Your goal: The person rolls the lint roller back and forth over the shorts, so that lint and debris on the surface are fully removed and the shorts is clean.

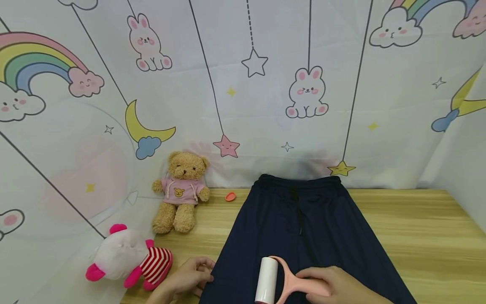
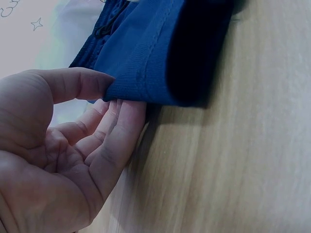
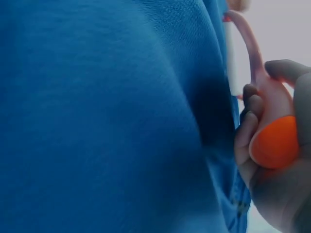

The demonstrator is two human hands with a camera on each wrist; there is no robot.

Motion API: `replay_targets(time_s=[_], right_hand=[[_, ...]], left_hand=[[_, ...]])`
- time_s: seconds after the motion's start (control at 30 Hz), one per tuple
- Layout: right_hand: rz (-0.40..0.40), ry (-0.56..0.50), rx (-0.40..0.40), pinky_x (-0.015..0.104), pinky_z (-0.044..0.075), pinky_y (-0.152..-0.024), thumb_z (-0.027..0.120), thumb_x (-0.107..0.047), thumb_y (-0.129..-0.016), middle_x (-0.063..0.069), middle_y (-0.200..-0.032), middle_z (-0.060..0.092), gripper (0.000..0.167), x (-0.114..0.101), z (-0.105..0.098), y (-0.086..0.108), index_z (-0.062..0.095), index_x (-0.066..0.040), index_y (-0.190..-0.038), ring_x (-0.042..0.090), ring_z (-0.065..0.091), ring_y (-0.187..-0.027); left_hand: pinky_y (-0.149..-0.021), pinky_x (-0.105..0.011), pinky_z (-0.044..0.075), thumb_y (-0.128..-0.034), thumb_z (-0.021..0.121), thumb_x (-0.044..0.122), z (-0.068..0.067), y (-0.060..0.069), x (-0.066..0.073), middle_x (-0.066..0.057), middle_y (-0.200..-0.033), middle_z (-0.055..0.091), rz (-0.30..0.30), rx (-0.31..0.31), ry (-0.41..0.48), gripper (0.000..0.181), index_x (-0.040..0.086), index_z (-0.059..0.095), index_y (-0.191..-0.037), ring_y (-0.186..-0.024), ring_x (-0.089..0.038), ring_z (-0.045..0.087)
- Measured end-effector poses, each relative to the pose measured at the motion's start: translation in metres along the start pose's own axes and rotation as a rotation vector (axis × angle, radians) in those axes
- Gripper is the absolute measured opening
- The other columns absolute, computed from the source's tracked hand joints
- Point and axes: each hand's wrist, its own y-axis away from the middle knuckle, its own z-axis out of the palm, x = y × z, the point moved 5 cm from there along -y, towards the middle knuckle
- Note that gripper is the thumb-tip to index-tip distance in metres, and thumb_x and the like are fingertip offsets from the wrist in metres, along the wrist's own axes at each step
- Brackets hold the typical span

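Note:
Dark navy cloth pants or shorts [image 1: 273,228] with a gathered waistband and drawstring lie flat on the wooden table. At their left edge the left hand [image 1: 190,276] pinches the cloth; in the left wrist view the hand [image 2: 73,141] has its thumb on top and fingers under the hem [image 2: 141,73]. The right hand [image 1: 338,285] grips the pink handle of a lint roller [image 1: 267,278], whose white cylinder is over the cloth's lower middle. The right wrist view shows the right hand [image 3: 277,160] curled round the handle [image 3: 274,97], beside blue fabric [image 3: 107,121].
A teddy bear [image 1: 184,192] in a pink top sits at the back left of the table [image 1: 421,236]. Close to it lies a small orange-red oval piece [image 1: 230,196]. A white and pink plush toy [image 1: 121,255] lies at the left. Behind hangs a printed cloth [image 1: 265,114].

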Motion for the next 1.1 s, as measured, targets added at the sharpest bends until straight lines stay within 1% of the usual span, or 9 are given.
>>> replay_targets(time_s=[0.17,0.3,0.53,0.63,0.73,0.8,0.83,0.9,1.1], right_hand=[[-0.016,-0.018,-0.001,0.027,0.053,-0.071,0.066,-0.017,-0.103,-0.009,-0.105,0.074,0.034,0.005,-0.012,0.020,0.066,-0.021,-0.137,0.005,0.067,-0.082],[-0.058,-0.001,0.004,0.026,0.053,-0.072,0.066,-0.014,-0.103,-0.006,-0.115,0.073,0.037,0.004,-0.022,0.034,0.064,-0.019,-0.139,0.006,0.068,-0.088],[-0.019,0.017,0.026,0.027,0.054,-0.077,0.070,-0.015,-0.100,-0.004,-0.123,0.073,0.040,0.004,-0.032,0.054,0.064,-0.022,-0.139,0.010,0.070,-0.097],[-0.033,0.050,0.051,0.027,0.054,-0.076,0.072,-0.015,-0.099,-0.005,-0.121,0.073,0.041,0.003,-0.035,0.060,0.065,-0.022,-0.138,0.010,0.070,-0.096],[-0.038,0.064,0.070,0.027,0.053,-0.075,0.073,-0.014,-0.098,-0.006,-0.119,0.074,0.040,0.003,-0.036,0.064,0.066,-0.023,-0.136,0.009,0.070,-0.094],[-0.037,0.069,0.085,0.026,0.053,-0.074,0.074,-0.014,-0.097,-0.006,-0.117,0.074,0.039,0.003,-0.037,0.066,0.067,-0.023,-0.135,0.009,0.070,-0.092],[-0.040,0.073,0.092,0.026,0.053,-0.073,0.074,-0.014,-0.097,-0.006,-0.116,0.075,0.039,0.003,-0.038,0.067,0.067,-0.023,-0.135,0.009,0.070,-0.091],[-0.038,0.061,0.099,0.026,0.053,-0.072,0.074,-0.014,-0.097,-0.006,-0.115,0.075,0.039,0.002,-0.038,0.068,0.068,-0.022,-0.134,0.009,0.070,-0.090],[-0.054,0.026,0.087,0.027,0.054,-0.074,0.072,-0.010,-0.098,-0.003,-0.117,0.074,0.039,0.001,-0.037,0.066,0.067,-0.019,-0.135,0.011,0.070,-0.092]], left_hand=[[-0.057,-0.030,0.057,-0.0903,0.065,0.003,-0.001,-0.001,-0.002,-0.008,-0.087,0.069,-0.009,0.007,-0.010,0.028,-0.001,0.065,-0.118,-0.067,-0.016,0.067],[-0.057,-0.031,0.057,-0.0902,0.065,0.003,-0.001,-0.001,-0.002,-0.007,-0.087,0.069,-0.013,0.019,-0.025,0.027,-0.001,0.064,-0.117,-0.067,-0.016,0.067],[-0.060,-0.033,0.058,-0.0894,0.067,0.005,-0.004,-0.003,-0.005,-0.008,-0.089,0.070,-0.013,-0.002,-0.028,0.028,0.001,0.065,-0.117,-0.070,-0.017,0.068],[-0.060,-0.036,0.059,-0.0888,0.071,0.010,-0.012,-0.017,-0.025,-0.011,-0.092,0.071,-0.001,-0.028,0.007,0.030,0.003,0.066,-0.118,-0.071,-0.020,0.070],[-0.060,-0.037,0.059,-0.0891,0.071,0.011,-0.014,-0.021,-0.029,-0.012,-0.093,0.072,-0.004,-0.031,0.009,0.032,0.002,0.065,-0.119,-0.072,-0.021,0.071],[-0.060,-0.036,0.059,-0.0897,0.070,0.011,-0.012,-0.019,-0.026,-0.011,-0.093,0.072,0.005,-0.038,0.015,0.030,0.002,0.065,-0.118,-0.072,-0.021,0.071],[-0.061,-0.035,0.059,-0.0894,0.069,0.009,-0.008,-0.011,-0.014,-0.011,-0.092,0.072,-0.005,-0.029,0.004,0.030,0.001,0.065,-0.118,-0.071,-0.020,0.071],[-0.061,-0.035,0.059,-0.0900,0.066,0.005,-0.003,-0.003,-0.004,-0.010,-0.090,0.071,0.005,-0.018,-0.006,0.028,-0.001,0.064,-0.118,-0.070,-0.019,0.070],[-0.065,-0.035,0.060,-0.0916,0.070,0.012,-0.006,-0.006,-0.007,-0.009,-0.094,0.072,-0.004,-0.077,-0.019,0.026,0.005,0.066,-0.117,-0.076,-0.019,0.072]])
